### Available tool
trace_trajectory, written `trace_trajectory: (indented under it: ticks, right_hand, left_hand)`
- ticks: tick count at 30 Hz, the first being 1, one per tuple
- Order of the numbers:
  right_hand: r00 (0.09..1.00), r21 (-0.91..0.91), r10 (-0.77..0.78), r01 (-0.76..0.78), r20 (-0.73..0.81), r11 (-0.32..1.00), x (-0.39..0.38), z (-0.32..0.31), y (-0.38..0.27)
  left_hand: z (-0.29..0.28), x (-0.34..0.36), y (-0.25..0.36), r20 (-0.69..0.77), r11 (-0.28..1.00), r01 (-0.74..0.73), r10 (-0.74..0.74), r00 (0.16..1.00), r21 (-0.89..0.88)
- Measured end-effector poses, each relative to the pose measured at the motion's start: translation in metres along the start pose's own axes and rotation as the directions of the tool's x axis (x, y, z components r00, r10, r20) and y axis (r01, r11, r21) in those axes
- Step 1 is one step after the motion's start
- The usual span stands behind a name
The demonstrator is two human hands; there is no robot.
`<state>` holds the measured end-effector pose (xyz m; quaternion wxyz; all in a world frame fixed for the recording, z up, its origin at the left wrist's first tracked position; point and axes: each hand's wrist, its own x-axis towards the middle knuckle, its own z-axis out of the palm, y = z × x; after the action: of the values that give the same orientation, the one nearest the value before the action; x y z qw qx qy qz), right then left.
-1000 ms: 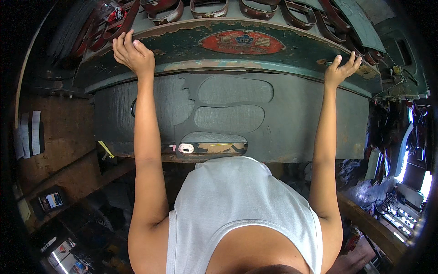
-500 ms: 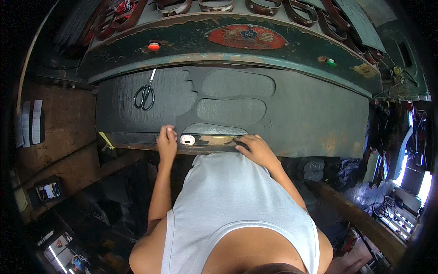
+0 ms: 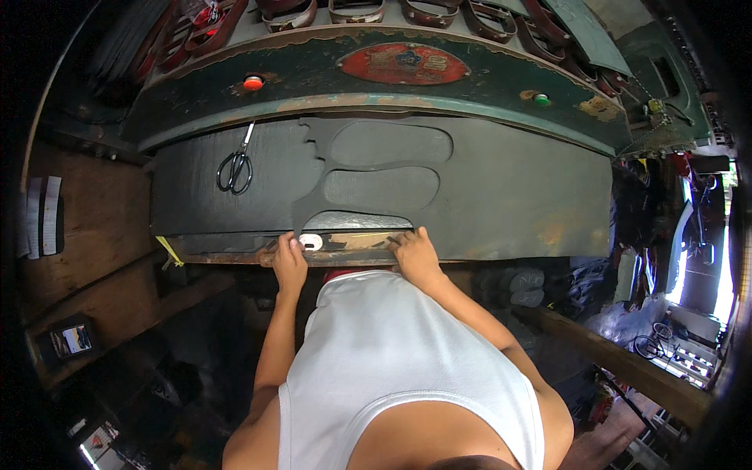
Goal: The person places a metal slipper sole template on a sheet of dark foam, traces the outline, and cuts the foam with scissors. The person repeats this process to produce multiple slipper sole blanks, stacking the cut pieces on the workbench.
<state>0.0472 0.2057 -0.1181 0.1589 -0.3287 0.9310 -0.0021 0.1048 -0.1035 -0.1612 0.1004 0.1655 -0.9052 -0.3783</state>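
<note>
2 hands, fingers half-bent: left hand [image 3: 291, 265] beside a white object [image 3: 311, 237], right hand [image 3: 415, 254] at the grey sheet [image 3: 521, 192]; whether they grip, I cannot tell.

The sheet [image 3: 517, 188] is grey, the shirt [image 3: 415, 337] white.

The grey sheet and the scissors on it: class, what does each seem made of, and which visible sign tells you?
Grey sheet: probably rubber or foam, mostly matt, judging by its dull surface and smoothly cut rounded outlines. Scissors: likely steel blades, by their bright silvery look; glossy black handles, perhaps plastic or coated metal.
</note>
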Motion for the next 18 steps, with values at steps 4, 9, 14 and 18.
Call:
trace_trajectory:
  ticks: [4, 9, 14, 18]
  right_hand:
    - [0.992, 0.020, 0.005, -0.003, -0.126, 1.000, -0.007, 0.007, 0.000]
    - [0.985, -0.036, 0.098, -0.104, -0.141, 0.994, -0.008, 0.010, -0.015]
    - [0.983, -0.047, 0.120, -0.128, -0.141, 0.991, -0.009, 0.012, -0.021]
    - [0.982, -0.016, 0.120, -0.123, -0.143, 0.992, -0.010, 0.012, -0.019]
  left_hand:
    - [-0.002, 0.000, 0.002, 0.024, 0.996, -0.084, 0.084, 0.996, 0.011]
    - [-0.010, 0.000, 0.002, 0.079, 0.993, -0.111, 0.115, 0.990, -0.047]
    - [-0.012, 0.002, 0.004, 0.095, 0.994, -0.076, 0.083, 0.992, -0.082]
    - [-0.009, 0.002, 0.003, 0.090, 0.993, -0.065, 0.074, 0.993, -0.097]
